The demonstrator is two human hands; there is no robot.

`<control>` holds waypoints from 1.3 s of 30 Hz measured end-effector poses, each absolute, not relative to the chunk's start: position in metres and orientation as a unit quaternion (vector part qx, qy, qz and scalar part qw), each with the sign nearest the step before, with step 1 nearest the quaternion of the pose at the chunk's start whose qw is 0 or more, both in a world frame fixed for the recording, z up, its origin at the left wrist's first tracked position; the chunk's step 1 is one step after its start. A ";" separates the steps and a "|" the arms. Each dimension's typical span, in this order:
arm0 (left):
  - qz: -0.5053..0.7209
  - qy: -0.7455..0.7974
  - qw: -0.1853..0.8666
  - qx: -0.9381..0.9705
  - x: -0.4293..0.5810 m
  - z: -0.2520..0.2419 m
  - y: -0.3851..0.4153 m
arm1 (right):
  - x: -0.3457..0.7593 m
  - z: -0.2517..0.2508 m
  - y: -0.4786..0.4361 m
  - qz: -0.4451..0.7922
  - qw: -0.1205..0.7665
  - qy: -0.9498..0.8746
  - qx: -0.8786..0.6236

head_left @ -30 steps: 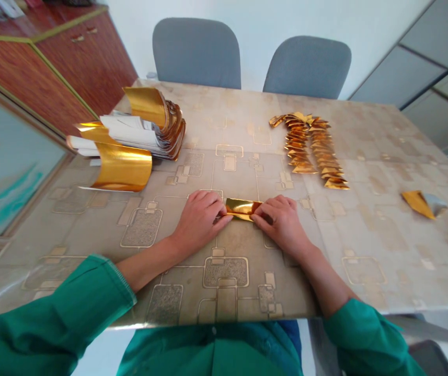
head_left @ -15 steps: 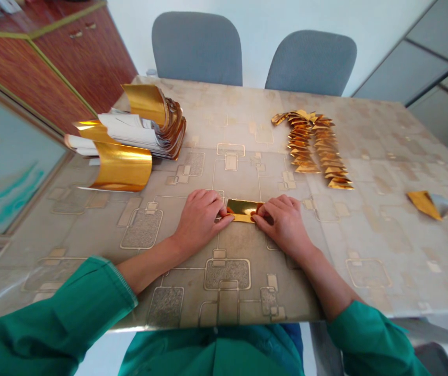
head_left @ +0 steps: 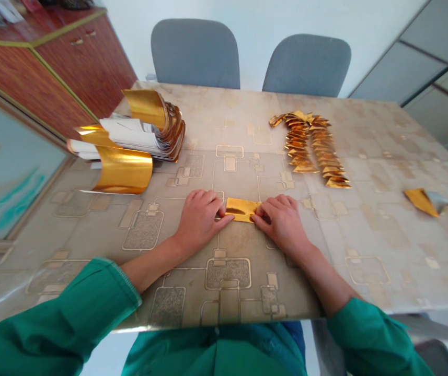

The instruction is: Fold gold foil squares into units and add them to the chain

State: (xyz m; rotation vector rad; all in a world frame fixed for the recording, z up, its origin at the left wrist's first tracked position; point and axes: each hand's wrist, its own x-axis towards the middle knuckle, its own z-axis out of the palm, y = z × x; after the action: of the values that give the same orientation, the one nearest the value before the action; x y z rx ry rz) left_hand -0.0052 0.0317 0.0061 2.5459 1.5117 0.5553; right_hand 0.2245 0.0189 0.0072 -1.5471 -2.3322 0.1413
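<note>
Between my hands, a small folded strip of gold foil paper point(head_left: 242, 207) lies low over the patterned tablecloth. My left hand point(head_left: 202, 213) pinches its left end, thumb along the near edge and fingers curled. At the right end, my right hand point(head_left: 279, 218) grips it the same way, closed with the thumb in front. The fingertips partly hide both ends of the strip. To the left, a stack of gold foil sheets point(head_left: 125, 169) with white backs curls up on the table. Several folded gold pieces point(head_left: 328, 156) stand nested in rows beyond my right hand.
A loose gold-and-silver scrap point(head_left: 422, 202) lies on the right of the table point(head_left: 380, 230). Two grey chairs point(head_left: 195, 55) stand against the far side. A reddish wooden cabinet point(head_left: 86, 68) is at the back left, behind the sheets.
Both hands keep their pinch on the gold strip in nearly the same place. The reflection on the strip has changed from dark to brighter gold. The camera view has shifted slightly.
</note>
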 end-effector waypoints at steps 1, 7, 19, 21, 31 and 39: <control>0.185 0.499 0.054 0.845 -0.005 0.007 0.030 | 0.224 0.007 0.019 0.047 0.170 -0.820 -0.545; 0.209 0.371 -0.013 0.905 0.005 0.015 -0.002 | 0.223 0.008 0.017 0.043 0.169 -0.818 -0.549; 0.122 0.382 0.044 0.915 0.010 0.001 -0.019 | 0.222 0.010 0.016 0.052 0.171 -0.815 -0.551; 0.118 0.383 0.051 0.915 0.010 0.002 -0.019 | 0.222 0.010 0.017 0.052 0.171 -0.815 -0.551; 0.106 0.393 0.052 0.912 0.009 0.000 -0.021 | 0.223 0.011 0.015 0.064 0.164 -0.813 -0.555; 0.113 0.398 0.078 0.907 0.009 0.003 -0.019 | 0.225 0.010 0.016 0.047 0.170 -0.811 -0.558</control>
State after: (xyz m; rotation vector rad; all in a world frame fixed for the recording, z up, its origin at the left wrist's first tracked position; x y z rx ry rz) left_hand 0.0092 -0.0187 0.0033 2.7160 1.1910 0.3378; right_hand 0.2248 0.0157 0.0103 -1.5852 -2.3038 0.1345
